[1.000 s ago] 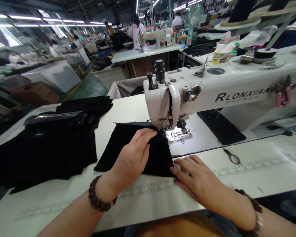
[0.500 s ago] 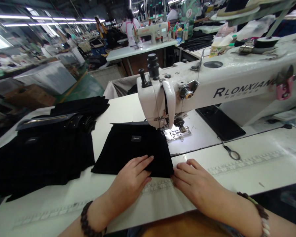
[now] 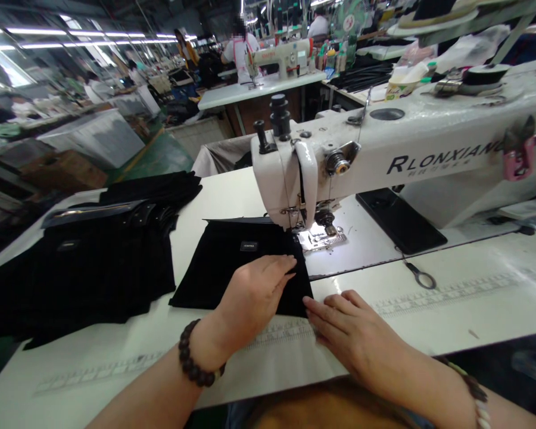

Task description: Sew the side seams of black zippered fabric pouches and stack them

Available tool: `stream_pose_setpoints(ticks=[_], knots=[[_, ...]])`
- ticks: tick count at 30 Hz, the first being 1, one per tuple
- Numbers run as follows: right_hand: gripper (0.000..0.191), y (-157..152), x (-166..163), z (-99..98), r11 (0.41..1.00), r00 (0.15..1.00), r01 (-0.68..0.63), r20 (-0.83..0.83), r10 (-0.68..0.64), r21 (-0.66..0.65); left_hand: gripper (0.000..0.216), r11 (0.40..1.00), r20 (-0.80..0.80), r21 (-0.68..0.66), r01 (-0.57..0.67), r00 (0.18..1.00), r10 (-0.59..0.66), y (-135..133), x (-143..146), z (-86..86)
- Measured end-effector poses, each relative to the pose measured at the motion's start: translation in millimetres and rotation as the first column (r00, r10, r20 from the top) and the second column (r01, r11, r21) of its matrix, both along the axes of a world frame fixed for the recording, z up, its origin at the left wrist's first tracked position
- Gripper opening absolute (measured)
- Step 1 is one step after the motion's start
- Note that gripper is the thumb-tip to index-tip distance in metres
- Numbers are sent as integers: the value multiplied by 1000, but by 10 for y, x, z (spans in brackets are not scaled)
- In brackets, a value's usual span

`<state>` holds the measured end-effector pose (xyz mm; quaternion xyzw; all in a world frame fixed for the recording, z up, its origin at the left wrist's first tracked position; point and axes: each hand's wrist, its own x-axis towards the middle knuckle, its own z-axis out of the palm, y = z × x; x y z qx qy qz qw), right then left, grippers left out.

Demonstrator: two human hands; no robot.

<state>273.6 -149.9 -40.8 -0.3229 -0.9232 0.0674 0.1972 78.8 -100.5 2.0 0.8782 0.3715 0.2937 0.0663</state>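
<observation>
A flat black fabric piece [image 3: 214, 268] with a small dark label [image 3: 249, 246] lies on the table, its upper right edge by the presser foot of the white sewing machine [image 3: 290, 179]. Over its right part is my left hand [image 3: 254, 289], arched, fingers and thumb drawn together on the cloth near the right edge. My right hand [image 3: 352, 328] rests at the piece's lower right corner, its fingers closed on the edge; the thumb is partly hidden. Dark beads circle my left wrist.
Stacked black pieces [image 3: 107, 262] lie to the left. Right of the needle are a black phone [image 3: 402, 220] and a ring-shaped tool [image 3: 422, 276]. Pink-handled snips [image 3: 519, 152] hang on the machine arm. Printed rulers run along the table's front. Other people and machines stand behind.
My left hand has moved up and right over the fabric, its flat fingers now arched and drawn together. My right hand has shifted slightly left at the corner. The view has shifted a little.
</observation>
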Motion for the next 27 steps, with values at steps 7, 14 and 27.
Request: stream_pose_setpoints(ticks=[7,14,27], knots=[[21,0,-8,-12,996,999,-10,-45,6,-87,24,987,-118,100,125,987,-113,-214,72,-324],[18,-13,13,-4,993,999,-4,-40,0,-117,24,986,-114,76,148,984,-139,-262,-6,-447],[16,0,18,49,992,997,65,-28,-68,-111,26,985,-164,71,160,975,-147,-250,60,-385]])
